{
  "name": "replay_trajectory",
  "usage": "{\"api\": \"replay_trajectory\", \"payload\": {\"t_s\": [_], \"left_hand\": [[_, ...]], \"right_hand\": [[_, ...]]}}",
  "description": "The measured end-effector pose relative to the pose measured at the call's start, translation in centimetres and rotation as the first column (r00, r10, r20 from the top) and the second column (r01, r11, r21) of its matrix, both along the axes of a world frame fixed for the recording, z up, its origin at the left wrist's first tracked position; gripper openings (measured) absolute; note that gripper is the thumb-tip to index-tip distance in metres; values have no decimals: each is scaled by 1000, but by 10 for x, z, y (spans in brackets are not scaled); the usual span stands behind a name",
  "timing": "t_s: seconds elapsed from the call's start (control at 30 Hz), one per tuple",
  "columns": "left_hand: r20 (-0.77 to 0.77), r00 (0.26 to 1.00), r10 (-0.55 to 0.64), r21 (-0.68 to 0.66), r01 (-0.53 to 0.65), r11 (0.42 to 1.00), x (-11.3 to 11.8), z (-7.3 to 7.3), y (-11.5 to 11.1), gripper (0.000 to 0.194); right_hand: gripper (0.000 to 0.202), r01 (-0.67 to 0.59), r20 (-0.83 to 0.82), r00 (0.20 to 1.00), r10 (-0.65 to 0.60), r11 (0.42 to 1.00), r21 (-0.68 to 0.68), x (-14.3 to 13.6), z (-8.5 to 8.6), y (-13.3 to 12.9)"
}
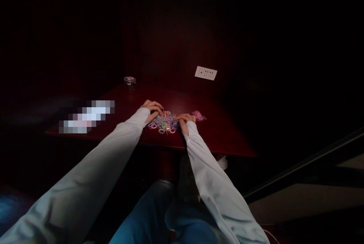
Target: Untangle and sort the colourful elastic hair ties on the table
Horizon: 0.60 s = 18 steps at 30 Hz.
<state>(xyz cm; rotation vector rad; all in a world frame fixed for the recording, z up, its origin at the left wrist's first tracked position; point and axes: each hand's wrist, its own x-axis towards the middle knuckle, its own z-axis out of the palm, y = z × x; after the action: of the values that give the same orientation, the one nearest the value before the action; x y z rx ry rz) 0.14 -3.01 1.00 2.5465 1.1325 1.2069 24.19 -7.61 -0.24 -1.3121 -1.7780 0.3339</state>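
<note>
A loose pile of pastel hair ties [165,125], mostly purple with some pink, green and yellow rings, lies near the front edge of the dark red table. My left hand [152,108] rests at the pile's upper left, fingers bent over it and thumb apart. From the right, my right hand [187,119] reaches in with its index finger stretched onto the pile. I see nothing clearly held in either hand. Just beyond my right hand sits a separate small bunch of pink hair ties [199,115], partly hidden by that hand.
A clear lidded jar [130,82] stands at the table's back left. At the left edge lies a pixelated, pale flat thing [88,118]. A white socket plate [206,73] is set in the dark panel behind the table [218,138]. My legs are below the front edge.
</note>
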Motion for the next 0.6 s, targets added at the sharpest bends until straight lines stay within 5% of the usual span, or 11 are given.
{"api": "replay_trajectory", "payload": {"t_s": [0.3,0.6], "left_hand": [[-62,990,-124,-19,124,992,3,2,-4,26],[-23,998,59,-5,-60,998,-5,-4,5,24]], "right_hand": [[29,-94,214,973,87,995,22,-11,4,-15],[28,-53,180,983,43,998,47,-5,1,-11]]}}
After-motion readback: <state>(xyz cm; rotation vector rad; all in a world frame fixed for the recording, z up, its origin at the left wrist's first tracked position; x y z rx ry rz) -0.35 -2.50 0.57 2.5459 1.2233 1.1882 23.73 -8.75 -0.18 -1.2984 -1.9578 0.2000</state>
